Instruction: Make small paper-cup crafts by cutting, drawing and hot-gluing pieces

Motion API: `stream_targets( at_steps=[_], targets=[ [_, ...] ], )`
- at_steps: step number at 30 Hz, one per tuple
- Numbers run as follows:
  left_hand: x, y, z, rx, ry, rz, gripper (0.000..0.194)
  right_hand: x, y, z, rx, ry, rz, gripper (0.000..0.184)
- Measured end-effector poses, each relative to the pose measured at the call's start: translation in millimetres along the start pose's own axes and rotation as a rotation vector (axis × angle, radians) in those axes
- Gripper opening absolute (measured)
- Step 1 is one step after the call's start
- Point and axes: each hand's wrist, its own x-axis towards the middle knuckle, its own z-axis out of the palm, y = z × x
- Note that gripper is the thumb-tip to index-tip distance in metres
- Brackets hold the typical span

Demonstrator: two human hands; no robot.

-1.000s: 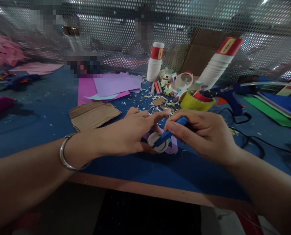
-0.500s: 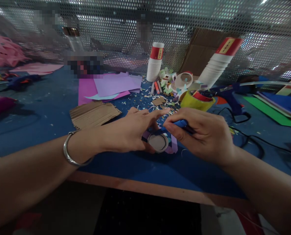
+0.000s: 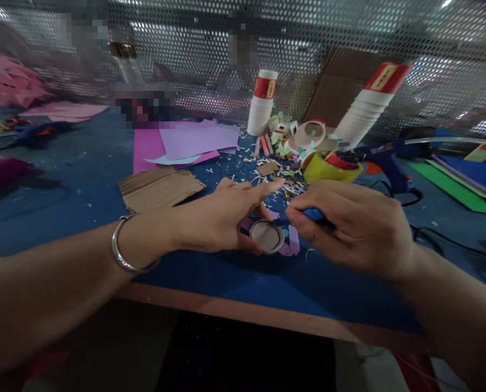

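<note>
My left hand [image 3: 230, 215] holds a small round white paper cup piece [image 3: 267, 236] between thumb and lower fingers, its index finger stretched out above. A dark ring line runs round the piece's flat face. Curled purple paper strips [image 3: 293, 239] stick out beside it. My right hand [image 3: 353, 226] is closed around a blue pen-like tool [image 3: 313, 214], just right of the cup piece and apart from it. The fist hides most of the tool, so its exact kind cannot be made out.
Corrugated cardboard [image 3: 161, 189] and purple paper sheets [image 3: 198, 140] lie to the left. Behind stand two cup stacks [image 3: 261, 109], [image 3: 365, 111] among paper scraps. A yellow tape roll [image 3: 333, 167] and a blue glue gun [image 3: 396, 163] with its cord are on the right.
My right hand has moved right with the blue tool, away from the cup piece. My left hand keeps its hold, nearly still.
</note>
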Motion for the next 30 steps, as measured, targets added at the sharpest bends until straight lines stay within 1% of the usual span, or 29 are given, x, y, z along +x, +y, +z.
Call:
stream_targets(
  at_steps=[4,7,14,17,22,26,28,30],
  targets=[
    [1.7,-2.0,-0.3,0.013,-0.025,0.001,0.098,1.4,-2.0,-5.9,0.013,-0.031,0.046,0.013],
    [1.9,-1.8,0.1,0.014,-0.021,-0.005,0.097,1.5,-3.6,-7.7,0.063,-0.023,0.106,0.014],
    [4.0,-0.6,0.1,0.008,-0.022,-0.009,0.094,3.8,-4.7,-2.7,0.259,-0.001,0.301,0.019],
    [4.9,1.3,-1.5,0.039,-0.037,-0.030,0.091,5.4,-4.8,-0.1,0.328,0.007,0.347,0.021],
    [5.1,1.0,-1.1,0.080,-0.024,-0.027,0.088,5.8,-4.8,5.4,0.356,0.027,0.386,0.022],
    [4.6,0.1,-0.7,0.071,-0.029,-0.044,0.090,3.4,-4.4,9.4,0.352,0.110,0.418,0.022],
    [3.6,1.5,-1.7,0.065,-0.032,-0.047,0.090,2.2,-4.2,10.8,0.323,0.150,0.420,0.022],
    [2.3,3.1,-2.7,0.053,-0.030,-0.031,0.086,1.2,-4.3,11.9,0.270,0.157,0.403,0.019]
  ],
)
